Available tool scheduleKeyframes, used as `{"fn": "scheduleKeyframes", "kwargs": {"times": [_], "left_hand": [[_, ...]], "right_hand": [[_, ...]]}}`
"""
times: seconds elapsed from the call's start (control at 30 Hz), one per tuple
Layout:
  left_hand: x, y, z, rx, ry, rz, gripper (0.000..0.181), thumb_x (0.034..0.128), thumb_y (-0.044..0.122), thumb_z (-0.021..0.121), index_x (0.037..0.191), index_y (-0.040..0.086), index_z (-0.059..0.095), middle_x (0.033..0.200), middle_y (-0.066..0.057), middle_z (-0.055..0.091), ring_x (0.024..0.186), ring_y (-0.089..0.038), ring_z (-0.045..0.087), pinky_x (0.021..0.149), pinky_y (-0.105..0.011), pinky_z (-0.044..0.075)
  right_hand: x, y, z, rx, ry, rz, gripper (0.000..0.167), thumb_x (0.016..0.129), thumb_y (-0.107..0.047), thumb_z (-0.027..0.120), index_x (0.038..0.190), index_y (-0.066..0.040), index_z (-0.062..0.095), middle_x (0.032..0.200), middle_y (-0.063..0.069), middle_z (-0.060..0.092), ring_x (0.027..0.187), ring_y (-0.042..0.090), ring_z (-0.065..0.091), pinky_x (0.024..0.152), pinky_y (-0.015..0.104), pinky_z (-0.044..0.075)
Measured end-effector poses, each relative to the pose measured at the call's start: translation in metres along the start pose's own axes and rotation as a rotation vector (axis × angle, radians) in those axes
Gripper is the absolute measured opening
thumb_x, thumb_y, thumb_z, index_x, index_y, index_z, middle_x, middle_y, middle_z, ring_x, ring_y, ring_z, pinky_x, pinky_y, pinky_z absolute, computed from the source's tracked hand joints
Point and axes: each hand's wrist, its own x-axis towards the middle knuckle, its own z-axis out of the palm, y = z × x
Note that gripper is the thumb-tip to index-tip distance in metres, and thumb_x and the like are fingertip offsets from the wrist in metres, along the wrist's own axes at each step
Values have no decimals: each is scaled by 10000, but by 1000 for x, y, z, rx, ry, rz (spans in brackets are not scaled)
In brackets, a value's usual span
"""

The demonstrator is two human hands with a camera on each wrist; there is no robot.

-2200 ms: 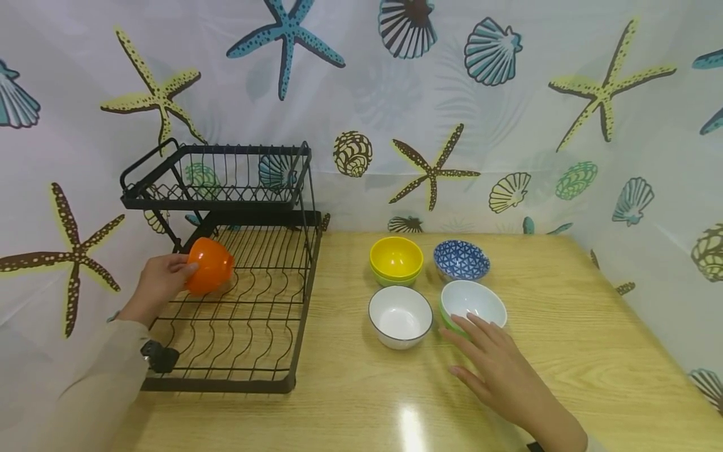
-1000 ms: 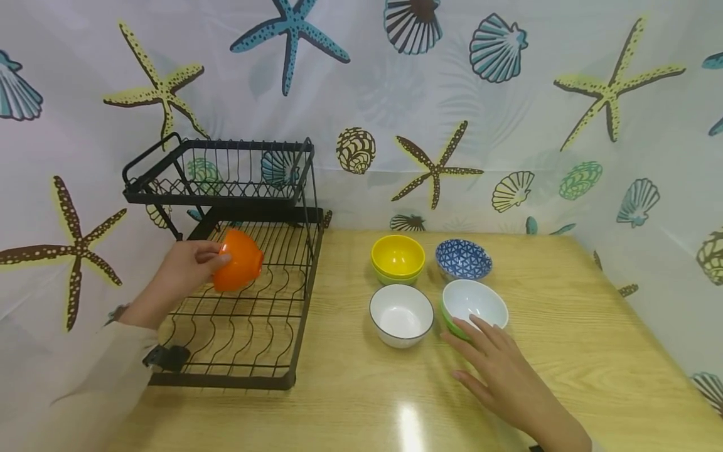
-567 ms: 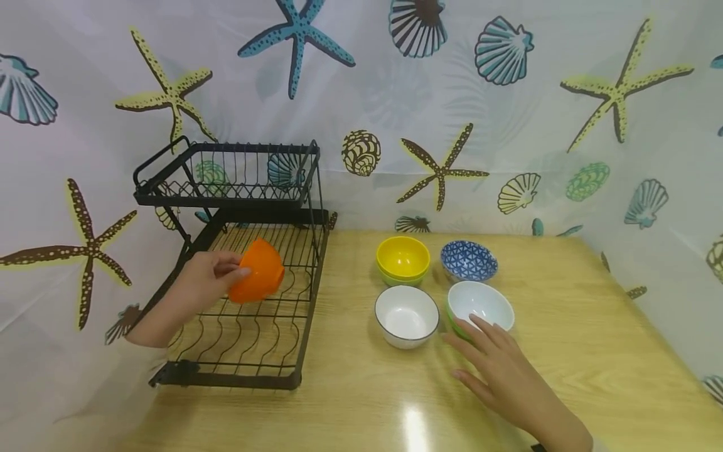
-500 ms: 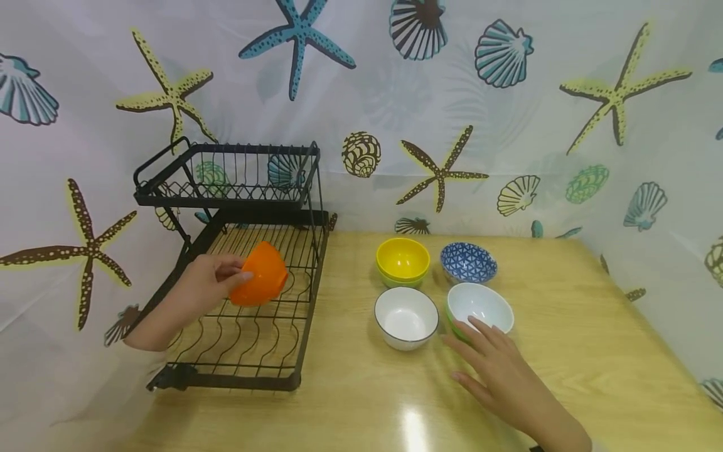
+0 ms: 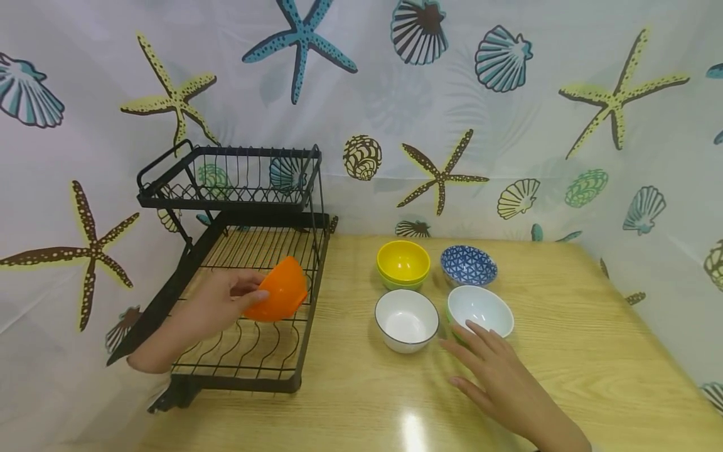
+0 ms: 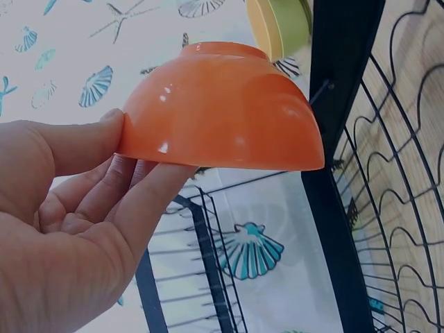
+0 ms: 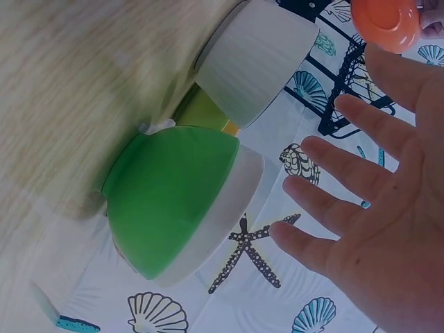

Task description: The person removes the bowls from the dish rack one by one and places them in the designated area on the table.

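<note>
My left hand (image 5: pixel 217 307) pinches the rim of an orange bowl (image 5: pixel 281 292), tilted on its side above the lower tier of a black dish rack (image 5: pixel 243 381). In the left wrist view, the thumb lies outside the orange bowl (image 6: pixel 222 114) and the fingers reach under its rim. My right hand (image 5: pixel 503 383) is spread with nothing in it, close to a white bowl (image 5: pixel 480 307) stacked on a green bowl (image 7: pixel 173 194). The right wrist view shows its fingers straight and apart from these bowls.
A white bowl with a dark rim (image 5: pixel 405 320) stands right of the rack. Behind it, a yellow bowl (image 5: pixel 403 260) sits in a light green one, beside a blue patterned bowl (image 5: pixel 469 265). A printed curtain (image 5: pixel 452 94) backs the wooden table (image 5: pixel 350 402).
My left hand has carried the orange bowl rightward and toward me across the rack, from its left side to near its right edge. The right hand has stayed almost still.
</note>
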Motion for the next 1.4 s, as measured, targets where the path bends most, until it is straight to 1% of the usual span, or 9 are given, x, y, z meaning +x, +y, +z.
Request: {"fn": "scheduleKeyframes", "kwargs": {"times": [0.1, 0.23, 0.33, 0.5, 0.73, 1.03, 1.2, 1.3, 1.4], "left_hand": [[-1, 4, 4, -1, -8, 38, 236, 906, 40, 633, 1123, -49, 655, 1046, -154, 686, 973, -308, 664, 845, -424, 564], [-3, 11, 9, -11, -25, 58, 225, 903, 59, 643, 1113, -18, 668, 1040, -118, 691, 949, -261, 665, 818, -382, 577], [-4, 17, 13, -28, -39, 72, 221, 906, 67, 640, 1112, -7, 669, 1037, -107, 691, 947, -245, 665, 796, -353, 583], [-8, 21, 21, -54, -50, 134, 204, 893, 39, 646, 1087, -19, 676, 1013, -102, 690, 908, -201, 668, 788, -301, 581], [-13, 26, 29, -53, -65, 172, 214, 891, 66, 654, 1095, 7, 687, 1026, -81, 707, 924, -192, 680, 813, -299, 574], [-20, 35, 44, 108, -61, 345, 238, 820, 47, 714, 1057, 56, 734, 1019, -37, 724, 933, -184, 675, 824, -337, 572], [-23, 42, 54, 147, -78, 423, 283, 769, -37, 739, 1030, 73, 746, 985, -13, 728, 892, -151, 664, 811, -320, 574], [-25, 44, 61, 163, -83, 472, 315, 750, -78, 742, 1025, 76, 747, 962, -20, 724, 862, -139, 657, 774, -254, 572], [-25, 45, 70, 171, -53, 556, 338, 726, -120, 740, 1003, 74, 751, 941, -38, 720, 840, -143, 665, 749, -180, 557]], "right_hand": [[0, 0, 0, 4, 1, -1, 542, 814, -278, 763, 1315, -183, 577, 1405, 90, 506, 1303, 364, 422, 1022, 593, 373], [1, 0, 0, 13, 1, -4, 553, 815, -272, 761, 1326, -188, 566, 1416, 90, 493, 1304, 371, 418, 1024, 601, 365], [1, 0, 0, 17, 1, -7, 556, 817, -275, 757, 1330, -189, 562, 1422, 85, 487, 1306, 370, 416, 1026, 602, 362], [0, -1, 2, 24, -10, -1, 564, 824, -295, 748, 1345, -210, 548, 1431, 79, 481, 1315, 363, 412, 1034, 593, 363], [-1, -2, 2, 22, -7, -2, 579, 828, -302, 743, 1363, -243, 531, 1439, 89, 474, 1316, 355, 415, 1033, 595, 359], [1, -5, -1, 19, -33, 10, 557, 844, -302, 732, 1360, -214, 540, 1453, 84, 458, 1322, 332, 414, 1042, 605, 350], [1, -6, -3, 22, -34, 2, 560, 843, -304, 730, 1361, -214, 536, 1463, 62, 448, 1336, 307, 404, 1044, 608, 346], [2, -7, -3, 32, -19, -18, 576, 841, -304, 730, 1371, -216, 525, 1459, 51, 454, 1334, 295, 408, 1037, 605, 356], [2, -8, -4, 48, -5, -39, 594, 846, -307, 724, 1391, -224, 503, 1458, 39, 455, 1332, 284, 412, 1027, 610, 363]]}}
